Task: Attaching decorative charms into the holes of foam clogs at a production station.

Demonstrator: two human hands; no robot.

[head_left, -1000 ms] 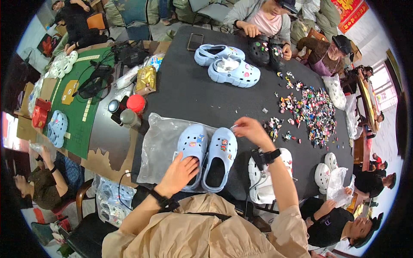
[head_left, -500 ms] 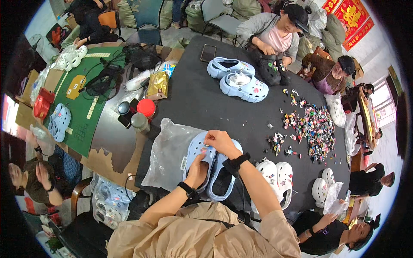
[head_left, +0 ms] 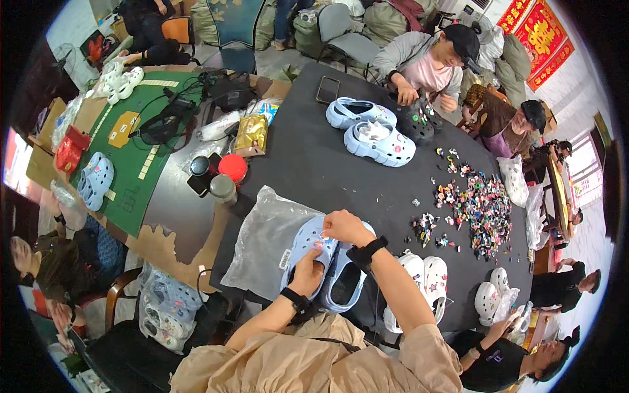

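A pair of light blue clogs lies in front of me, partly over a clear plastic bag [head_left: 262, 239]. My left hand [head_left: 306, 274] is closed round the side of the left clog [head_left: 303, 243], its thumb on top. My right hand [head_left: 347, 229] bends over that clog's perforated upper, fingertips pinched at its surface. Whatever they pinch is hidden. Small pinkish charms [head_left: 318, 245] show beside the fingertips. The right clog [head_left: 344, 288] rests alongside, its opening toward me.
A heap of small colourful charms [head_left: 481, 213] spreads at the right. White clogs [head_left: 435, 281] stand beside my right forearm. Another light blue pair [head_left: 380, 144] and a phone [head_left: 328, 90] lie farther back. Left are jars [head_left: 223, 188] and a green mat [head_left: 154, 108]. Co-workers sit around.
The view has shifted slightly, moving the table's things a little down and right. My hands stay on the left clog. Across the table, a co-worker's hand has come away from a dark clog.
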